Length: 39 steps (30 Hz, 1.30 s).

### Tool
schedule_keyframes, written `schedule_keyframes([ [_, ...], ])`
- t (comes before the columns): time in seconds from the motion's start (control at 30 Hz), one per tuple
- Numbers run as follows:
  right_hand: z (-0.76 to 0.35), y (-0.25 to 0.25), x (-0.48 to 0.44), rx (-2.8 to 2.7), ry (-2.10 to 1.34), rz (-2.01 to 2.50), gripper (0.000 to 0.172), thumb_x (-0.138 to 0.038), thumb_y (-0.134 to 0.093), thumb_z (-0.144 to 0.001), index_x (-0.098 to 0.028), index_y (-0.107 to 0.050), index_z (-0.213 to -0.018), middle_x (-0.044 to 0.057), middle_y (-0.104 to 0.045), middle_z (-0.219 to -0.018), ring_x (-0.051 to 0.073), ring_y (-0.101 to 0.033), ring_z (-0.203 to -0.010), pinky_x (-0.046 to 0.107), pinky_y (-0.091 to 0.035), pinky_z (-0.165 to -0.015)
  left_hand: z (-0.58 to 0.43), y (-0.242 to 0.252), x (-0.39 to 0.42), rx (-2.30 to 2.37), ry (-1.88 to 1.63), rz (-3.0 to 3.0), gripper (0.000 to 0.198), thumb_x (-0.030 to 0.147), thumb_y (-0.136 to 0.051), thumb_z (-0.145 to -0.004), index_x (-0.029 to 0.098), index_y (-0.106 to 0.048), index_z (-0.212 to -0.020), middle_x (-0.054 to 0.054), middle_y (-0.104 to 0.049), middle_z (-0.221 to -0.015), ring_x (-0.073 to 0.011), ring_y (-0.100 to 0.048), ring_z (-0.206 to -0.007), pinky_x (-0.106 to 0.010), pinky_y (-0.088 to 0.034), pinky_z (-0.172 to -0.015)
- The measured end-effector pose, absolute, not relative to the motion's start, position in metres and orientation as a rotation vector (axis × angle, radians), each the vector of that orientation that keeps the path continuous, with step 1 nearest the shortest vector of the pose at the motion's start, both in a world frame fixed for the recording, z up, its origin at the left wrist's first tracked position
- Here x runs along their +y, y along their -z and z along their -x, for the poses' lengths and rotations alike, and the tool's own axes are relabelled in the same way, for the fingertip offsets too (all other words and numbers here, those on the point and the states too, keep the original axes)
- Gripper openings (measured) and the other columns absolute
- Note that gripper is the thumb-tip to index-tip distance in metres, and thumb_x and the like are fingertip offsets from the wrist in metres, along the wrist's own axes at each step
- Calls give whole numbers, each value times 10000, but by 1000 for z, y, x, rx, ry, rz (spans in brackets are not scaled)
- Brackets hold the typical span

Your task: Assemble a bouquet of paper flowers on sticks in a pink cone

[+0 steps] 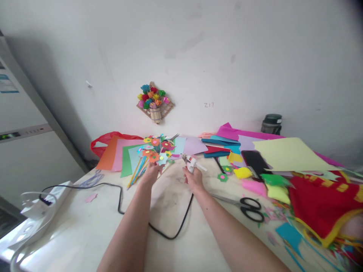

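My left hand (pixel 149 174) is closed round a bunch of paper flowers (pixel 157 148) on coloured sticks, held up over the white table (pixel 85 230). My right hand (pixel 193 177) grips a white glue gun (pixel 192 162) whose nozzle points left toward the flowers. The gun's black cord (pixel 167 234) loops back across the table to a white power strip (pixel 45 200) at the left.
Sheets of coloured paper (pixel 124 155) lie spread along the back edge. Black-handled scissors (pixel 249 208), a black phone (pixel 256 161) and red and yellow cloth (pixel 323 204) lie at the right. A paper-flower craft (pixel 154 100) hangs on the wall; a dark jar (pixel 271 124) stands behind.
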State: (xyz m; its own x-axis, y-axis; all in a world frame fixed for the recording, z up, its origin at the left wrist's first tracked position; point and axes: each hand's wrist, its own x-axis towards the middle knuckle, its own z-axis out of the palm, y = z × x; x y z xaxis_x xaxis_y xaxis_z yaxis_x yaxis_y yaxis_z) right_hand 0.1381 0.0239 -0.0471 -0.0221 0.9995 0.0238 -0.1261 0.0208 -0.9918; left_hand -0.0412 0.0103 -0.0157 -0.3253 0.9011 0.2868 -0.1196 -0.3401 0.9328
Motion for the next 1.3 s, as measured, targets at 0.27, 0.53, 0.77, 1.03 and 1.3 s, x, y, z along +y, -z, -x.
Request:
schedule_keyframes([
  [0.27, -141, 49, 14, -1279, -1111, 1175, 424, -526, -553, -723, -143, -605, -899, -8, -580, -598, 116, -542, -440, 236, -460, -461, 50, -1, 0, 994, -1755, -1033, 268, 236, -800, -447, 121, -636, -625, -36, -618, -595, -169, -604, -620, -288, -480, -621],
  [0.53, -146, 49, 7, -1678, -578, 1375, 382, -488, -490, -814, -202, -631, -1023, 39, -673, -696, 184, -626, -651, 254, -431, -589, 54, -7, -6, 872, -1720, -1028, 371, 356, -825, -500, 118, -624, -701, -35, -629, -680, -84, -515, -494, -219, -420, -477],
  [0.77, -150, 35, -1, -2026, -209, 1485, 366, -314, -495, -808, -234, -558, -1159, 49, -708, -891, 201, -651, -793, 261, -399, -649, 54, 1, -7, 822, -1630, -1022, 414, 400, -793, -559, 133, -580, -793, -22, -596, -704, -61, -472, -505, -172, -348, -441],
  [1.03, -149, 37, -3, -2212, -14, 1427, 541, -212, -464, -770, -143, -437, -1306, 93, -651, -1076, 217, -601, -951, 293, -412, -779, 61, 5, -9, 694, -1593, -1042, 410, 418, -767, -578, 155, -530, -784, -17, -584, -699, -60, -458, -496, -173, -322, -448],
  [1.3, -143, 44, -2, -2381, 164, 1321, 430, -284, -415, -899, -141, -448, -1303, 110, -630, -1058, 227, -568, -964, 322, -392, -824, 58, 4, -4, 687, -1560, -988, 481, 452, -804, -479, 146, -526, -725, -15, -570, -621, -66, -456, -468, -175, -303, -430],
])
